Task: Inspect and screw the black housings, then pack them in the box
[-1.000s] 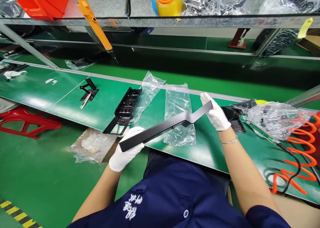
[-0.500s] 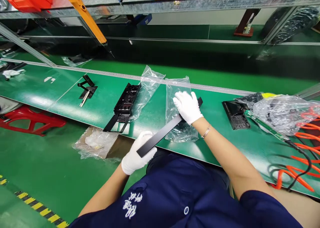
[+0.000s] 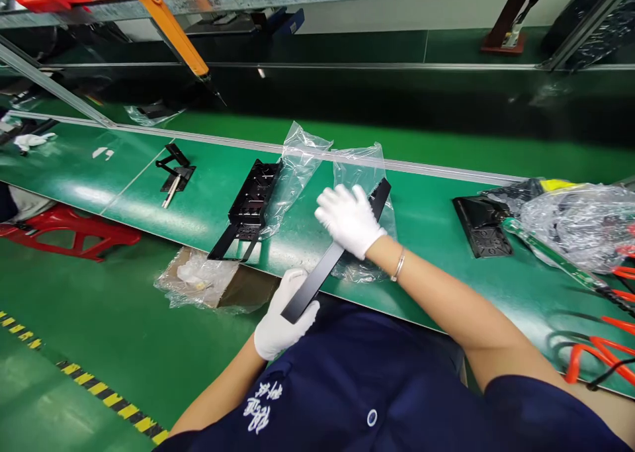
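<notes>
A long, flat black bar (image 3: 321,274) slants up and to the right over the bench's front edge. My left hand (image 3: 278,325), in a white glove, is closed around its lower end. My right hand (image 3: 348,222), also gloved, lies palm down across the bar's upper half with its fingers stretched out and apart. Past it the bar's far end shows. Under the bar and right hand is a clear plastic bag (image 3: 364,162) on the bench. Left of my hands lies a black frame-like part (image 3: 254,197), with another clear bag (image 3: 297,154) against it.
On the green bench (image 3: 421,240), a black hinged bracket (image 3: 178,174) lies left, and a black plate part (image 3: 480,230) with a green power screwdriver (image 3: 550,253) right. An orange tool (image 3: 169,25) hangs overhead. A cardboard box (image 3: 248,292) and red stool (image 3: 74,230) stand below.
My right hand has slid down the bar toward my left hand, and more of the bar's far end shows. My left hand keeps hold of the lower end. The view has shifted slightly.
</notes>
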Demonstrator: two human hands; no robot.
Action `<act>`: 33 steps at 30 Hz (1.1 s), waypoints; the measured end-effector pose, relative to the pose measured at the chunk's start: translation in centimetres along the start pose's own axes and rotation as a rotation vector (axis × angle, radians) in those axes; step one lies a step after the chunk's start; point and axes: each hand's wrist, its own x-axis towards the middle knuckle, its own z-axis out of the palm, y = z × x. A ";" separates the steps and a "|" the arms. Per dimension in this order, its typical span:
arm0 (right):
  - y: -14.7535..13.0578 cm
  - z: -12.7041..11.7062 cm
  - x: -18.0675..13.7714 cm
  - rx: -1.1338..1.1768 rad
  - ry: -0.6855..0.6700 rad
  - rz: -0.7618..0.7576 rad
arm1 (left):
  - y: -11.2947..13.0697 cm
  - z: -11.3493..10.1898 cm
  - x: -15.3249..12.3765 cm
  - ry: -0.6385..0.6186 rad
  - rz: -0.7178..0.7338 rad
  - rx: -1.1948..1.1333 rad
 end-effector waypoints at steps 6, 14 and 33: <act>-0.5 -0.5 0.6 -0.026 -0.016 -0.035 | 0.7 -0.2 0.7 -0.010 0.114 0.020; -1.1 0.0 1.5 0.003 -0.020 0.072 | 0.7 -0.3 0.4 -0.062 0.051 0.008; -1.3 0.8 2.6 0.056 0.033 -0.119 | 0.8 0.4 0.3 -0.064 -0.028 -0.039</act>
